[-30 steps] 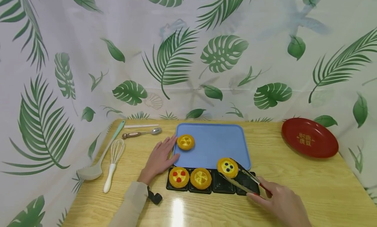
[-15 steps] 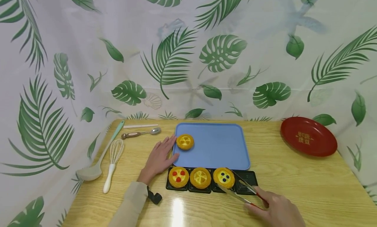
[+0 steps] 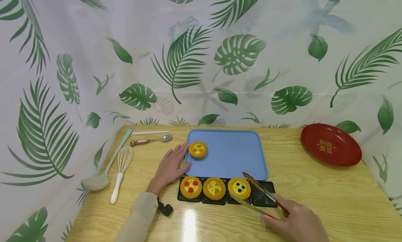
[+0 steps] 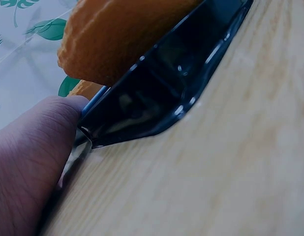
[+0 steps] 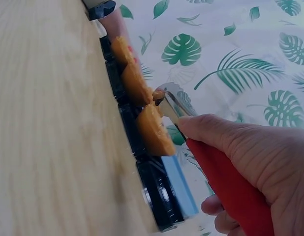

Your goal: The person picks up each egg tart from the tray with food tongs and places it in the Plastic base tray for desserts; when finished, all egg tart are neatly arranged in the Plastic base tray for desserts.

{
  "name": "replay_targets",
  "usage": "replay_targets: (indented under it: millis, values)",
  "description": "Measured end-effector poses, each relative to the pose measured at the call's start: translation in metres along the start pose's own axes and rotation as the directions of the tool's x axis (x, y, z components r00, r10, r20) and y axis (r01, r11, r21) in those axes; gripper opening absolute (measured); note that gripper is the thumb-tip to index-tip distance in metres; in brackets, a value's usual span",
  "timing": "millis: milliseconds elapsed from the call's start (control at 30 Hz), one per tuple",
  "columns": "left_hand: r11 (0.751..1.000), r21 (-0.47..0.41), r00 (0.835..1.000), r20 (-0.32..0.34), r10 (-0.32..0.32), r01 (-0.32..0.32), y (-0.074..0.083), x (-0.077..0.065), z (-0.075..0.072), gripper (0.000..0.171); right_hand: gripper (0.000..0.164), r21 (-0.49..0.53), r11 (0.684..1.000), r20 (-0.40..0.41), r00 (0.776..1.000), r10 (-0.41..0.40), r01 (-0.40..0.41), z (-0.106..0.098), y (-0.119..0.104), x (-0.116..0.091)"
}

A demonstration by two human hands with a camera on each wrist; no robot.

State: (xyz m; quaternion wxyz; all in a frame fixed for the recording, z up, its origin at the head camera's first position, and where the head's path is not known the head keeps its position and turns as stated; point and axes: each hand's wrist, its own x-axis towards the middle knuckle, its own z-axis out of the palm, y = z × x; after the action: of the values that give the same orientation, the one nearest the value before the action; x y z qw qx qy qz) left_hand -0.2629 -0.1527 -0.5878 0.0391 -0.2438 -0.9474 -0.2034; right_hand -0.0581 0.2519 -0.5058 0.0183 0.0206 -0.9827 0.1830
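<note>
Head view: parted tongs (image 3: 261, 188) are gripped by the right hand (image 3: 299, 217) about the blue-dotted tart (image 3: 239, 188) in the near black tray (image 3: 263, 197); the blue tray (image 3: 229, 154) is touched by the outstretched left hand (image 3: 171, 167).

Room type unclear; kitchen-like: whisk (image 3: 117, 188), ladle (image 3: 95, 183) on wooden table (image 3: 314, 186), leaf-print curtain (image 3: 194, 11) behind.

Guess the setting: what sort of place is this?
Likely a staged kitchen-style tabletop, perhaps indoors: a leaf-print curtain hangs behind a wooden table bearing a whisk, a ladle and tarts.
</note>
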Motion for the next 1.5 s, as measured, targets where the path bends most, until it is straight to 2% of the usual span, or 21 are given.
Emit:
replay_targets:
  millis: [167, 500, 667, 933, 1033, 1200, 1300, 1500]
  values:
    - [1.000, 0.011, 1.000, 0.010, -0.001, 0.001, -0.001, 0.002, -0.001, 0.077, 0.077, 0.002, 0.999, -0.045, 0.998, -0.037, 0.037, -0.011, -0.009, 0.005]
    - [1.000, 0.008, 1.000, -0.013, 0.019, -0.019, -0.001, 0.000, -0.001, 0.077, 0.074, 0.032, 0.999, -0.011, 1.000, -0.023, 0.024, -0.028, -0.029, 0.033]
    - [1.000, 0.013, 1.000, -0.001, 0.012, -0.012, -0.001, 0.001, -0.002, 0.077, 0.063, 0.032, 0.996, -0.035, 0.996, -0.088, 0.089, -0.030, -0.038, 0.054]
    - [1.000, 0.018, 1.000, -0.003, 0.005, -0.005, -0.002, 0.002, -0.001, 0.078, 0.053, -0.023, 0.980, -0.037, 0.980, -0.197, 0.196, -0.014, -0.053, 0.098]
    - [1.000, 0.006, 1.000, -0.013, 0.010, -0.010, -0.003, 0.002, 0.000, 0.078, 0.058, -0.041, 0.975, 0.016, 0.976, -0.218, 0.219, -0.007, -0.061, 0.116]
    - [1.000, 0.008, 1.000, -0.002, 0.006, -0.006, -0.002, 0.001, 0.000, 0.078, 0.075, -0.055, 0.966, 0.122, 0.962, -0.244, 0.252, 0.005, -0.076, 0.143]
    - [1.000, 0.009, 1.000, -0.003, 0.008, -0.008, -0.002, 0.001, -0.001, 0.078, 0.073, -0.058, 0.962, 0.155, 0.954, -0.255, 0.267, 0.012, -0.084, 0.157]
    - [1.000, 0.006, 1.000, -0.014, 0.013, -0.013, -0.001, 0.001, -0.004, 0.078, 0.061, -0.049, 0.966, 0.174, 0.954, -0.244, 0.255, 0.021, -0.093, 0.172]
